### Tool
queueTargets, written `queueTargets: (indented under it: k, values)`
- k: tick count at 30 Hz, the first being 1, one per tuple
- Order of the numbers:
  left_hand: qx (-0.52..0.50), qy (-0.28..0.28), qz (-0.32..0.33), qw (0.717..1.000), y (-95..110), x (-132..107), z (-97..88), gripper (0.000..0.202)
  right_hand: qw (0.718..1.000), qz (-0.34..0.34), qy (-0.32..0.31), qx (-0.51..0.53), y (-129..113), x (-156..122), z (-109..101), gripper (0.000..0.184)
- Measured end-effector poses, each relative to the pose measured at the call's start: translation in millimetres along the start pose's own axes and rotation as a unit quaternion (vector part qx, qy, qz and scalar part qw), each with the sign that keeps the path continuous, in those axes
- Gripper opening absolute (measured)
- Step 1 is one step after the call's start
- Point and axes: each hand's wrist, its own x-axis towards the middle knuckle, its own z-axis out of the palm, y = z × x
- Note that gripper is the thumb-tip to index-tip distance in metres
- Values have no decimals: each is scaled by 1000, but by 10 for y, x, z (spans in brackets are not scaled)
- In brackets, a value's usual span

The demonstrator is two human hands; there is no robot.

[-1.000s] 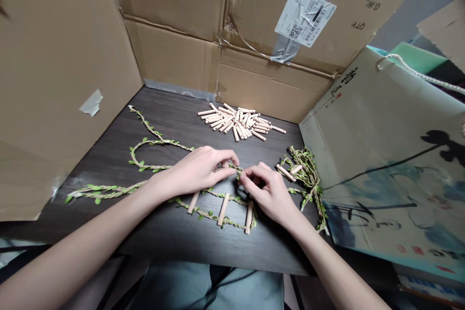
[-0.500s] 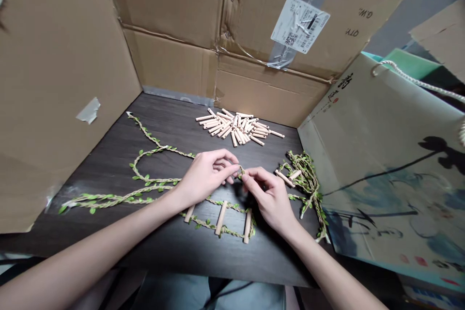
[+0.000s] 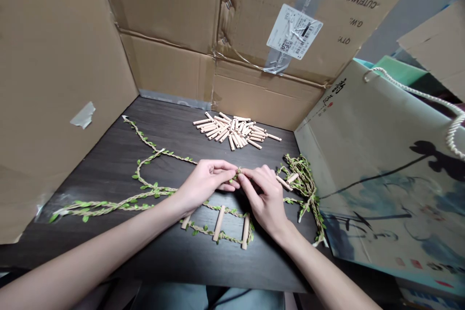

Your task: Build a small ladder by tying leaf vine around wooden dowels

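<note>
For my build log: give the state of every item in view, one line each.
Left hand, pinching the leaf twine
Right hand, pinching the same twine
Twine ladder, three dowel rungs in place
Twine bundle, tangled
Dowel pile, loose heap
Cardboard sheet, upright, creased

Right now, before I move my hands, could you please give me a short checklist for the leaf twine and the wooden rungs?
1. Both hands on the twine: ok. The left hand and right hand pinch the leaf twine between their fingertips.
2. Tightness of the grip: cannot tell, the fingers hide it.
3. Three wooden rungs lying flat on the dark table: ok.
4. Pile of wooden rungs clear of the hands: ok.
5. Twine bundle at the right: not ok, it is heaped and tangled around two rungs.
</note>
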Motion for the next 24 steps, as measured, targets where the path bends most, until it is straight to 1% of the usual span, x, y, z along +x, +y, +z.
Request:
queueTargets:
  k: [2,4,7,11,14,16,21,24]
  values:
    - [-8,-1,-4,1000,20,-1,-4,36,998,-36,-4,-55,26,4,-15,20]
    - [8,-1,4,1000,35,-1,-11,38,993,-66,-6,-102,41,9,-20,22]
    - [59,2,30,998,53,-7,-14,37,982,-114,12,-150,53,20,-11,21]
    - [144,7,73,987,71,-31,2,34,969,-168,38,-176,52,31,1,12]
    - [205,17,91,974,73,-47,18,33,960,-189,43,-200,31,36,-5,10]
    - [228,22,99,968,65,-48,25,34,955,-198,46,-217,15,41,-11,11]
    - [230,25,101,968,47,-21,13,37,950,-209,46,-228,8,41,-7,10]
    - [223,21,104,969,50,-4,-16,34,958,-199,48,-201,16,27,13,10]
